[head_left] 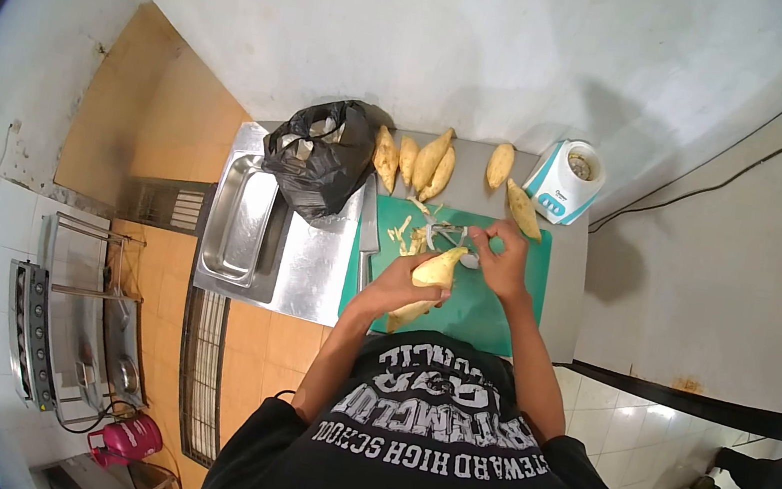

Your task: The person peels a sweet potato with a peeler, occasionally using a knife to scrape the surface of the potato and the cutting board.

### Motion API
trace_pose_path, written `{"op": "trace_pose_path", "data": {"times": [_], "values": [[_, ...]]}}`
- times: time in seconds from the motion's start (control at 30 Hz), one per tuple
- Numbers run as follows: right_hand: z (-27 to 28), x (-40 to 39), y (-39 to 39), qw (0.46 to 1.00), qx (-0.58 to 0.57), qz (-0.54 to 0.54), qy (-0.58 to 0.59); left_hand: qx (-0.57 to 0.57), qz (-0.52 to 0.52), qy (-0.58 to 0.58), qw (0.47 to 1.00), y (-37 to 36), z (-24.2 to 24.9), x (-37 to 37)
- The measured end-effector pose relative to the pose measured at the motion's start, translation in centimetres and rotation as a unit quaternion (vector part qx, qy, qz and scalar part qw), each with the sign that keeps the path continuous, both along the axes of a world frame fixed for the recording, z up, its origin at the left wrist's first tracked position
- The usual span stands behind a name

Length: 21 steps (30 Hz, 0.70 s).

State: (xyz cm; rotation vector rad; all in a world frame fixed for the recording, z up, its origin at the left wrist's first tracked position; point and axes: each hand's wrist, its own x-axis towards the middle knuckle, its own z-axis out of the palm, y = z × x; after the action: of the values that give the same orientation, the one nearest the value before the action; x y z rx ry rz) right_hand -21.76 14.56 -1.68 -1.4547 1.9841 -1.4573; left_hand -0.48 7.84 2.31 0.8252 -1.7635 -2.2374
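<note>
My left hand [391, 288] is wrapped round a partly peeled, pale yellow sweet potato [436, 269], its narrow end pointing up and away from me. Close above that tip, my right hand [506, 261] grips a peeler [451, 228], whose metal head reaches left past my fingers. Both hands are over a green cutting board [486, 318]. Pale peelings [402, 233] lie scattered on it just left of the peeler. Along the board's left edge lies a knife [370, 231], blade pointing away from me.
Several sweet potatoes [432, 162] lie along the back of the counter, one [523, 210] overlapping the board's far right corner. A white and blue blender base [562, 184] stands back right. At left are a black plastic bag [326, 169] and a metal basin [264, 226].
</note>
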Motion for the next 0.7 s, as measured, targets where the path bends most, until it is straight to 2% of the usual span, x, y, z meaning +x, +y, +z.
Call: {"op": "trace_pose_path", "data": {"times": [0.13, 0.2, 0.23, 0.3, 0.33, 0.4, 0.47, 0.53, 0.6, 0.7], "values": [[-0.2, -0.1, 0.2, 0.999, -0.033, 0.01, 0.008, 0.045, 0.045, 0.002, 0.998, 0.3, 0.2, -0.3], [0.2, 0.6, 1.1, 0.995, 0.016, 0.042, -0.092, 0.053, 0.06, 0.01, 0.997, 0.7, -0.1, -0.7], [-0.4, 0.3, 1.6, 0.995, 0.016, 0.047, -0.09, 0.063, 0.077, 0.015, 0.995, 0.8, -0.3, -0.9], [-1.4, -0.2, 2.5, 0.959, 0.094, 0.23, -0.139, 0.056, 0.092, 0.022, 0.994, 1.1, -0.4, -1.4], [-1.4, 0.1, 3.1, 0.958, 0.095, 0.234, -0.139, 0.049, 0.099, 0.027, 0.994, 1.3, -0.5, -1.6], [-0.7, 0.8, 4.1, 0.924, 0.126, 0.291, -0.213, 0.044, 0.088, 0.02, 0.995, 1.4, -1.2, -1.9], [-0.1, 1.3, 4.5, 0.93, 0.13, 0.28, -0.198, 0.041, 0.073, 0.013, 0.996, 1.5, -1.5, -2.3], [0.6, 0.9, 4.7, 0.936, 0.134, 0.269, -0.182, -0.014, 0.062, 0.002, 0.998, 1.7, -0.6, -2.8], [1.2, 0.2, 4.6, 0.923, 0.206, 0.282, -0.16, -0.002, 0.047, -0.016, 0.999, 1.8, -0.9, -3.0], [0.1, -0.2, 5.0, 0.914, 0.209, 0.317, -0.142, -0.009, 0.029, -0.035, 0.999, 2.5, -0.5, -3.9]]}}
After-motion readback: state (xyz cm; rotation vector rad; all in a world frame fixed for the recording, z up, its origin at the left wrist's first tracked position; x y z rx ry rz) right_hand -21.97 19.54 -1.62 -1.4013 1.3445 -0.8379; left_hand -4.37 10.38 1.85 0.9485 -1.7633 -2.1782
